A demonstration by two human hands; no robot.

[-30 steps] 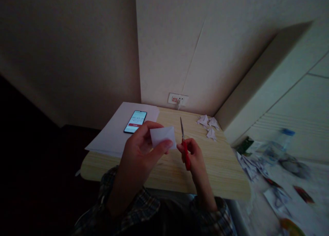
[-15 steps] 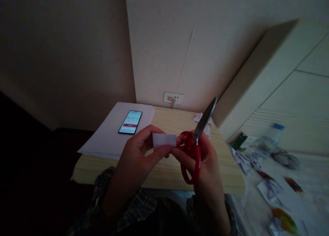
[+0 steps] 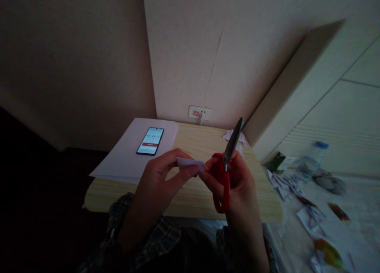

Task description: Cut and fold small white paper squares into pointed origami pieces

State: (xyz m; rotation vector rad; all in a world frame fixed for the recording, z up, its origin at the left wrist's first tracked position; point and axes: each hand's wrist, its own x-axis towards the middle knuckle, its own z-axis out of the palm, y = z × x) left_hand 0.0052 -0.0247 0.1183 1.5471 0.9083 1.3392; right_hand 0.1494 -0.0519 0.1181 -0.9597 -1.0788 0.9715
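Between the thumb and fingers of my left hand (image 3: 162, 176) is a small folded piece of white paper (image 3: 187, 163), held over the small table. My right hand (image 3: 239, 186) is closed around the red handles of a pair of scissors (image 3: 227, 162), whose blades point up and away from me. The right thumb and fingertips are close to the paper's right end; whether they touch it I cannot make out. Left of the hands, a lit phone (image 3: 150, 141) lies on a stack of white paper sheets (image 3: 118, 162).
The wooden table (image 3: 196, 136) stands against the wall, below a socket (image 3: 200, 112) with a plug in it. Paper scraps (image 3: 234, 136) lie at its back right corner. On the right are a plastic bottle (image 3: 313, 160), more cut paper (image 3: 283, 186) and a colourful item (image 3: 328, 253).
The paper has tilted in my left hand and now shows a narrower face. The scissors have turned a little, their tip moving left and slightly down.
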